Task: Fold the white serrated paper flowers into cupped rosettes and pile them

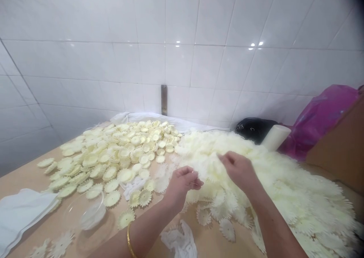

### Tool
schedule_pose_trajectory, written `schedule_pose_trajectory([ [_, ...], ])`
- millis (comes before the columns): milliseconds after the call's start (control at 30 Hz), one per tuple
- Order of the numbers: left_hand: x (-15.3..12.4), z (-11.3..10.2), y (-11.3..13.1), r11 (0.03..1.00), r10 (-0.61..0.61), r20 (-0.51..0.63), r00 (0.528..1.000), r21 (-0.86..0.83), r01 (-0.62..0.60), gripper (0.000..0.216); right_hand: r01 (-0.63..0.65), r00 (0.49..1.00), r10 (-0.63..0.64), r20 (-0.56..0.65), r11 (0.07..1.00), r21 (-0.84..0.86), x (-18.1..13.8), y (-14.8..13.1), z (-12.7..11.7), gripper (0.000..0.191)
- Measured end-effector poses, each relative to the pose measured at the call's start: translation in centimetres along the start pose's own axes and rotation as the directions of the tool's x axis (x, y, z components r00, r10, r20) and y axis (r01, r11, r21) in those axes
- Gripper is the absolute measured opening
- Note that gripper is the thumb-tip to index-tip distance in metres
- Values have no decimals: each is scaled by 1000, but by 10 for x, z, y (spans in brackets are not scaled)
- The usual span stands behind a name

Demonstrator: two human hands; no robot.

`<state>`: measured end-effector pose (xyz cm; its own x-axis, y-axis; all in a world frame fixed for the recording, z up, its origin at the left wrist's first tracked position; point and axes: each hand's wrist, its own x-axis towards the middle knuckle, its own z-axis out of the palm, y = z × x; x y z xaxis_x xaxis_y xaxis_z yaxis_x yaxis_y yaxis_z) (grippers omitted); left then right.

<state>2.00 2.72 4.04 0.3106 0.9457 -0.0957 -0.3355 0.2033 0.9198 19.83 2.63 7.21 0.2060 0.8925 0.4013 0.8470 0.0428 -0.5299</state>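
Observation:
My left hand [182,185] is held above the middle of the table, its fingers pinched together. A thin light strand or wire seems to show at its fingertips, too fine to name. To its right, my right hand [238,171] is closed too, thumb and forefinger together. It is over a big heap of fluffy, pale yellow-white petal layers [284,182]; what its fingertips hold, if anything, I cannot make out. Left of my hands spreads a pile of stiffer, pale yellow scalloped discs [113,155], several with a small centre hole.
A clear round bowl [93,212] with white stuff in it stands front left, beside folded white cloth [22,216]. Crumpled white tissue [182,241] lies at the front. A white roll [275,137], black bag [253,129], magenta bag [318,117] and cardboard box [338,148] stand right.

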Motion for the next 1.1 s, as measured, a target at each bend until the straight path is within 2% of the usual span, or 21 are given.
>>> schedule_pose_trajectory([
  [67,0,1,0,1000,0,9,1000,-24,0,14,45,989,-67,129,985,167,-3,-11,1,37],
  [167,1,1,0,999,11,11,1000,-35,-11,13,15,943,-136,305,930,367,-8,-26,5,29],
  [267,1,0,-1,1000,9,30,1000,-24,-8,12,-23,891,-202,405,873,487,-11,-31,11,22],
  [333,2,-2,-1,1000,-2,30,1000,-8,2,12,-18,893,-215,396,861,509,-13,-32,14,20],
  [467,2,-4,-1,1000,-17,24,1000,11,16,9,28,929,-195,316,886,463,-14,-33,19,18],
  [567,1,-3,0,999,12,45,999,34,-14,17,37,923,-197,331,901,433,-16,-37,20,18],
  [700,2,-1,1,997,42,-41,998,71,-39,18,13,902,-203,381,895,446,-17,-39,17,18],
  [800,3,-2,1,992,93,-45,995,93,-88,20,-3,901,-196,387,890,457,-15,-37,14,17],
  [1000,4,-3,-3,983,152,-60,987,114,-145,30,-4,932,-161,325,892,452,-14,-37,9,17],
  [1100,6,-5,-4,990,129,-85,988,75,-123,33,45,933,-202,299,887,460,-16,-41,7,15],
])
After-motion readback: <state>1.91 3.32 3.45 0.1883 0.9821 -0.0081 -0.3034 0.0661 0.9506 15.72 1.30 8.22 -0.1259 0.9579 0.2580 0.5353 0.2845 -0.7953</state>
